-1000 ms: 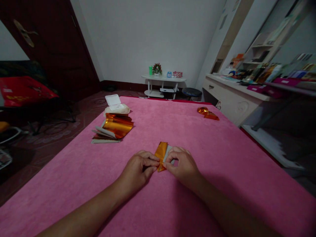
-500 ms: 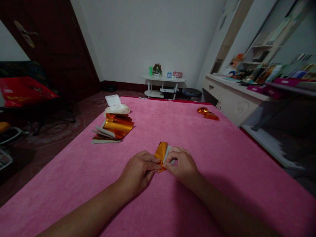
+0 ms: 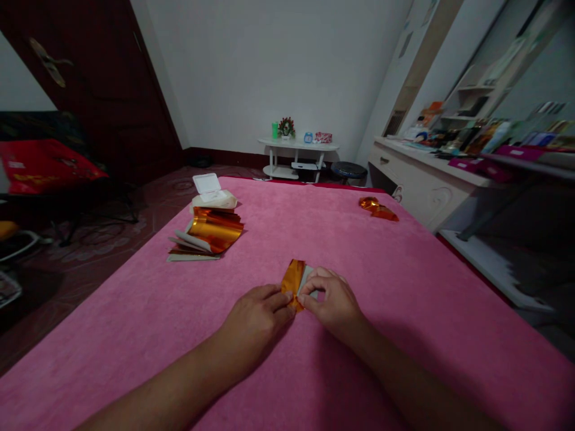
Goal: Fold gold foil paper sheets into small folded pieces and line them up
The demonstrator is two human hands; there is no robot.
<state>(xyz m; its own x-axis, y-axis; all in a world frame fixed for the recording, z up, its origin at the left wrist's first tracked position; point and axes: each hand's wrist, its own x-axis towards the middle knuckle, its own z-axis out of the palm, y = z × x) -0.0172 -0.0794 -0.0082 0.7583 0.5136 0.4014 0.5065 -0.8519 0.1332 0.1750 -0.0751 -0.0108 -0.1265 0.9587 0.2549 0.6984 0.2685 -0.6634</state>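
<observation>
Right hand (image 3: pixel 335 302): grip closed, thumb and forefinger pinched on the near right part of the folded gold paper (image 3: pixel 293 275). Left hand (image 3: pixel 258 314): fingertips rest on the paper's near left part; whether this grip is closed cannot be told. The paper lies between the 2 hands on the pink cloth (image 3: pixel 287 221), its far end projecting beyond the fingertips. Far left: gold sheets (image 3: pixel 218 229).
</observation>
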